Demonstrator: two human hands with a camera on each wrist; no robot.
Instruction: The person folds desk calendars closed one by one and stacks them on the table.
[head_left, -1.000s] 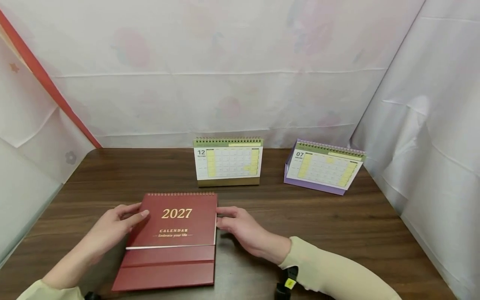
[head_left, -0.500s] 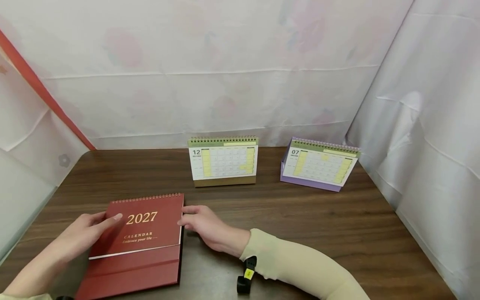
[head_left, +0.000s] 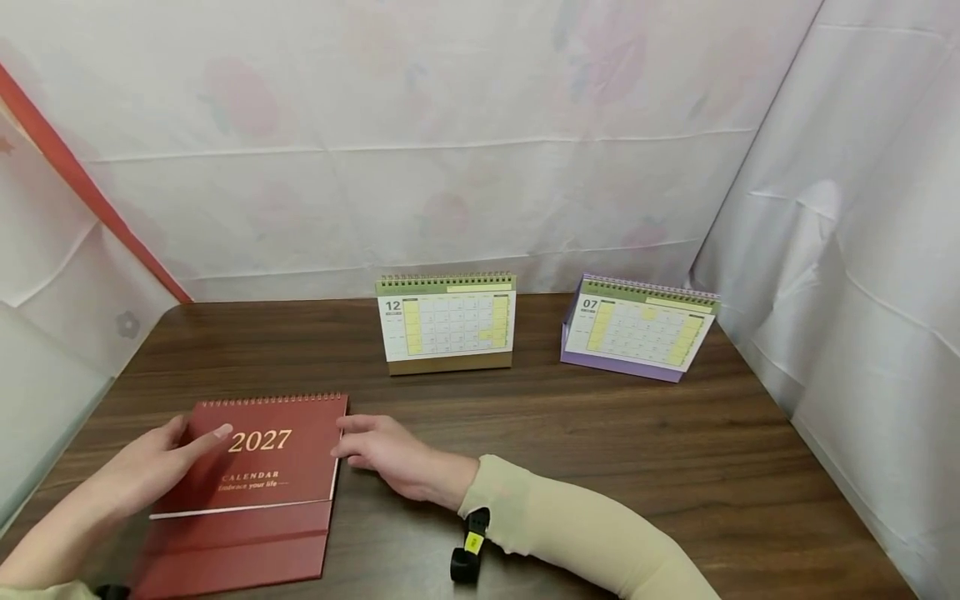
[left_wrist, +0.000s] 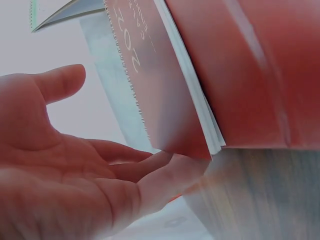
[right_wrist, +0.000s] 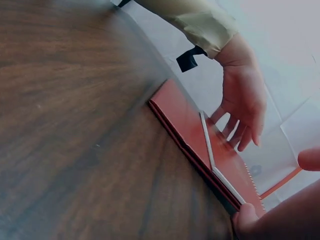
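Observation:
A dark red 2027 desk calendar (head_left: pixel 262 462) lies at the front left of the table, its spiral binding on the far side. My left hand (head_left: pixel 146 462) is at its left edge. In the left wrist view, the left fingers (left_wrist: pixel 165 177) are extended against the calendar's side, and the thumb stands apart from the cover. At the opposite edge, my right hand (head_left: pixel 393 454) touches the calendar with its fingertips. The right wrist view shows one digit (right_wrist: pixel 246 216) against the page edge and another held away from it.
Behind stands a spiral desk calendar (head_left: pixel 450 325) showing 12, on a gold-brown base. A purple-based calendar (head_left: pixel 639 325) showing 07 stands angled at the back right. Light patterned cloth (head_left: pixel 450 150) hangs behind the wooden table (head_left: pixel 600 442).
The red calendar has moved left across the table, and both hands have moved left with it, staying at its two sides. The standing calendars shift only slightly in view as the head camera moves.

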